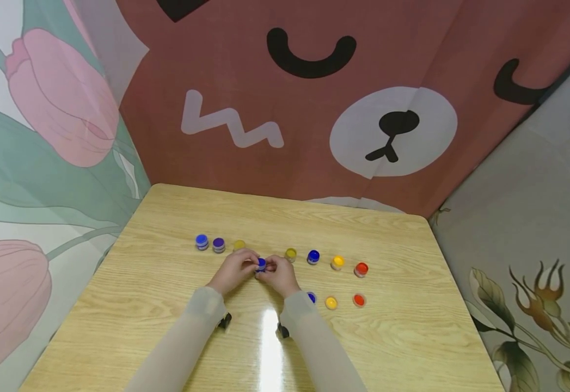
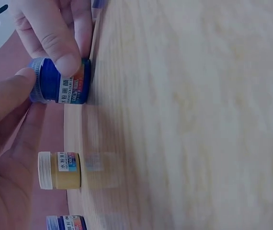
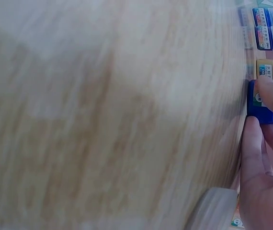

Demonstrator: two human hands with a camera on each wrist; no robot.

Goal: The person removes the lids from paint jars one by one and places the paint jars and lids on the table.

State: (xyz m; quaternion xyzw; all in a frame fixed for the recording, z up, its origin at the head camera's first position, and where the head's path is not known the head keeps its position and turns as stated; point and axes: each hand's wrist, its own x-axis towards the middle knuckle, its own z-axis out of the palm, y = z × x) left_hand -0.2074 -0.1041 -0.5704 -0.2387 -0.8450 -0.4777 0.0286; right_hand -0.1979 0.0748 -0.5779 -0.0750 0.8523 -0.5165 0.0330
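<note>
A blue gouache paint jar [image 2: 51, 79] stands between both hands, close to the table surface, its label facing the left wrist view. My left hand [image 1: 236, 272] pinches the ribbed lid, the thumb against its side. Fingers of my right hand [image 1: 281, 274] grip the jar's body, one fingertip over the label. From above, the jar's blue top [image 1: 262, 263] shows between the fingertips. A yellow paint jar [image 2: 68, 171] with a whitish lid is nearest to the left hand, partly behind it in the head view.
Further left stand a purple-topped jar [image 1: 218, 245] and a blue-topped jar [image 1: 201, 242]. To the right, uncapped jars form a row: olive-yellow [image 1: 290, 254], blue [image 1: 313, 256], yellow [image 1: 337, 262] and red [image 1: 361, 269]. Paint-stained lids, including a yellow one [image 1: 331, 302] and a red one [image 1: 359, 300], lie nearer.
</note>
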